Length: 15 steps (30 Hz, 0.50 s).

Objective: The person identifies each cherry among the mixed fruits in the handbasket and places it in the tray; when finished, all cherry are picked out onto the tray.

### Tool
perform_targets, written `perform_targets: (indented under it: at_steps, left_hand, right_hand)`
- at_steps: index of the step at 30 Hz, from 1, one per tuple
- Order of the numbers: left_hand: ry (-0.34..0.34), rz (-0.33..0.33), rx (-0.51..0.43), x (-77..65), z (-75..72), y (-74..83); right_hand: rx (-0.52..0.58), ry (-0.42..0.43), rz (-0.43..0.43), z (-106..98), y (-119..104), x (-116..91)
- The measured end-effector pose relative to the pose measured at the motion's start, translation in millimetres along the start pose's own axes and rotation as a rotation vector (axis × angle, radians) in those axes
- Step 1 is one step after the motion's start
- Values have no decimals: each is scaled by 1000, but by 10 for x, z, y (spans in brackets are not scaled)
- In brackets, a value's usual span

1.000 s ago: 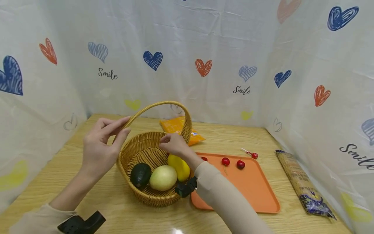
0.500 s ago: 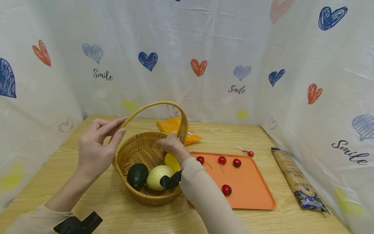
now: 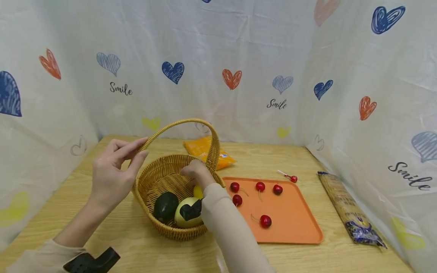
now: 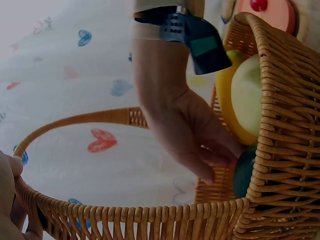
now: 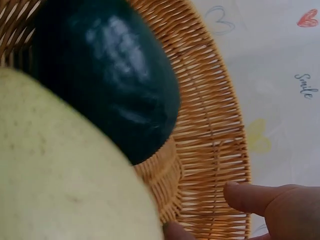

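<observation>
In the head view a wicker basket [image 3: 170, 231] stands left of the middle of the table. My left hand [image 3: 114, 163] pinches the left side of its arched handle [image 3: 186, 121] between thumb and fingers. Inside lie a dark green avocado [image 3: 165, 207], a pale yellow-green round fruit [image 3: 182, 220] and a yellow fruit [image 4: 226, 92], which my right arm partly covers in the head view. My right hand [image 3: 198, 171] reaches down into the basket under the handle. In the right wrist view its thumb [image 5: 250, 198] stands apart from the fingers, and nothing held shows.
Right of the basket, an orange tray [image 3: 290, 223] holds several red cherries [image 3: 265, 221]. A red lollipop [image 3: 293, 178] lies behind it. An orange packet [image 3: 201, 146] lies behind the basket. A long packaged bag [image 3: 351, 208] lies along the right wall.
My right hand has moved down deeper into the basket; a small red spot showed beneath it half a second ago. The avocado has shifted slightly right. My left hand keeps its hold on the handle.
</observation>
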<state>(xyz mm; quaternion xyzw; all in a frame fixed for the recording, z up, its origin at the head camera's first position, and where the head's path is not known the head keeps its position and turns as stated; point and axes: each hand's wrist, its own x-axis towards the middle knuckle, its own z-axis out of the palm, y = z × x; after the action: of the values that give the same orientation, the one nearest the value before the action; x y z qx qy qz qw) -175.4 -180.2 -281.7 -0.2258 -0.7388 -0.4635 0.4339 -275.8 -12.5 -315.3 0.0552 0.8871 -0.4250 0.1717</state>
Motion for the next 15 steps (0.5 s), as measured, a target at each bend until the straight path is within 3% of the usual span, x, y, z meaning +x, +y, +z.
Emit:
perform_targets:
  at_steps: [4,9,15]
  left_hand:
    - [1,5,8,0,4,2]
    - [4,7,-1,-1,-5,-7]
    - [4,20,12,9,7,-11]
  right_hand:
    - [86,-51,21,20,64,25]
    - [379,-92,44,59,134,34]
    - [333,-134,46,41,163,37]
